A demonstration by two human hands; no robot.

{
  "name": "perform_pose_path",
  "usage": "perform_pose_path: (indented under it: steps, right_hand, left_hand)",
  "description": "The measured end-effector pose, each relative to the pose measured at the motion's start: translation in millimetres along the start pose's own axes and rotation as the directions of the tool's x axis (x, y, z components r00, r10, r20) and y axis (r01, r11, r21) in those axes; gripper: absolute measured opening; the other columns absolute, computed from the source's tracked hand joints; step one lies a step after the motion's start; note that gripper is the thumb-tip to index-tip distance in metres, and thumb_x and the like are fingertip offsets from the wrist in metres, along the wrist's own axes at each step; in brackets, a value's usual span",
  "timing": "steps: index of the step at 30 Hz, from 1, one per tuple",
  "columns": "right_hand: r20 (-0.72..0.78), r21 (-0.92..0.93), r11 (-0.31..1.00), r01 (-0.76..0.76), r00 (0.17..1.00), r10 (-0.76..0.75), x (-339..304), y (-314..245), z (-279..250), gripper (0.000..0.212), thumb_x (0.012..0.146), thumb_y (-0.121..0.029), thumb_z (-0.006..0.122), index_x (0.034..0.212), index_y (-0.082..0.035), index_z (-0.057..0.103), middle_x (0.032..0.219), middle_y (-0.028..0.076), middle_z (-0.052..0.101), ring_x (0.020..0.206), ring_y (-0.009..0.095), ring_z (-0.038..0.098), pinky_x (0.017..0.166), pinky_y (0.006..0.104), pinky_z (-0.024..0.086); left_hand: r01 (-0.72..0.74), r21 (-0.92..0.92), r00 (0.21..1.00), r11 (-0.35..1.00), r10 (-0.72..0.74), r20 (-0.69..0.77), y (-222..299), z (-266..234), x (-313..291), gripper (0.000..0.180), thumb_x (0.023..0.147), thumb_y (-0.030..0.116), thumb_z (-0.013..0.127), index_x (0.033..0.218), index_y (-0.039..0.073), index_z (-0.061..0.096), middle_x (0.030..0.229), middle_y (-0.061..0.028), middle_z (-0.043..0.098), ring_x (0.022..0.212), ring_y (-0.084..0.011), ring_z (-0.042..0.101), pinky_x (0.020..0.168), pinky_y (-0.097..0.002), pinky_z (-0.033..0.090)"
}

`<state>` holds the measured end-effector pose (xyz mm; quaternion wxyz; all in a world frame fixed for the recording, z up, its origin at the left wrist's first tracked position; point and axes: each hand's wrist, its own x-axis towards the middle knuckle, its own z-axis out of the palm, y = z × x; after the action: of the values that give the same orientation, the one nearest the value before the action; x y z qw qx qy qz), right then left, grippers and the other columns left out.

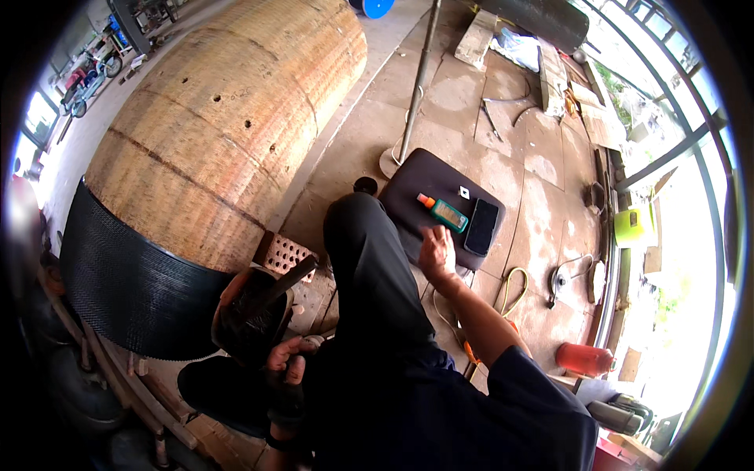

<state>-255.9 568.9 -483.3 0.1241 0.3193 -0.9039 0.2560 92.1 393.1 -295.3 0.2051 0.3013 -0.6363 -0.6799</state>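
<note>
My right hand (437, 253) is over the near edge of a dark padded stool (408, 192), fingers partly bent and slightly apart. Just beyond its fingertips lies a green bottle (450, 215) with an orange cap; I cannot tell whether they touch. A black phone (481, 228) lies right of the bottle, and a small white square piece (464, 192) sits above it. Low near my lap is my left hand (289, 357), thumb and fingers apart with nothing visible between them. Beside it stands a dark, blackened container (250, 318) with a stick-like handle (287, 282) slanting out.
A large wooden drum (228, 118) fills the left, its near end wrapped in black ridged material (133, 275). A perforated brick (287, 256) lies beside it. A metal pole (420, 78) rises behind the stool. Rightward are a red container (584, 358) and a yellow-green bucket (631, 228).
</note>
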Motion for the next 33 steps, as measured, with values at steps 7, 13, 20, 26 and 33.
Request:
perform_pose_path:
  steps: [7,13,20,26,33]
  right_hand:
    - [0.323,0.156,0.969,-0.191,0.937,0.132,-109.6,-0.7,-8.9,0.015,0.081,-0.007,0.056,0.092,-0.010,0.067,0.090,0.016,0.065,0.086,0.039,0.066,0.075,0.0478,0.054]
    - [0.551,-0.076,0.996,-0.036,0.831,0.072,-91.9,12.2,-6.7,0.018,0.092,-0.011,0.054,0.102,-0.007,0.068,0.104,0.022,0.069,0.096,0.039,0.068,0.079,0.0454,0.054]
    - [0.123,0.292,0.936,-0.196,0.978,0.166,27.0,-35.7,-50.4,0.026,0.100,-0.014,0.054,0.120,-0.003,0.067,0.104,0.012,0.069,0.096,0.018,0.063,0.091,0.0318,0.048]
    - [0.132,0.287,0.838,0.464,0.847,-0.514,37.2,-129.0,-79.0,0.040,0.104,-0.018,0.047,0.137,0.004,0.050,0.138,0.023,0.048,0.133,0.042,0.044,0.112,0.0490,0.034]
    - [0.502,0.476,0.302,0.826,0.027,-0.864,50.1,-151.6,-76.9,0.046,0.100,-0.040,0.037,0.119,-0.005,0.062,0.129,0.015,0.061,0.127,0.037,0.054,0.112,0.0661,0.026]
  left_hand:
    - [-0.022,0.062,0.999,0.998,0.025,-0.043,-4.9,-24.2,-36.0,0.035,0.096,0.020,0.062,0.125,0.001,0.059,0.111,-0.0115,0.069,0.106,-0.0206,0.063,0.098,-0.0353,0.046]
    - [-0.104,0.433,0.967,0.896,0.192,-0.166,7.2,-62.7,-76.0,0.030,0.096,0.019,0.062,0.121,0.002,0.061,0.108,-0.0127,0.069,0.102,-0.0245,0.064,0.090,-0.0378,0.049]
    - [-0.111,0.940,0.830,0.324,0.551,-0.092,-44.5,-127.4,-79.4,0.037,0.082,0.011,0.073,0.116,0.005,0.062,0.107,-0.0140,0.066,0.100,-0.0359,0.063,0.091,-0.0456,0.051]
    - [-0.283,0.923,0.909,0.261,0.379,0.172,-42.1,-165.9,-79.4,0.035,0.075,0.019,0.077,0.106,0.006,0.067,0.111,-0.0120,0.062,0.106,-0.0329,0.061,0.097,-0.0499,0.050]
    - [-0.377,0.858,0.926,0.348,0.176,0.335,-51.9,-176.0,-99.0,0.024,0.085,0.029,0.063,0.097,0.007,0.065,0.107,-0.0105,0.063,0.108,-0.0298,0.060,0.100,-0.0479,0.049]
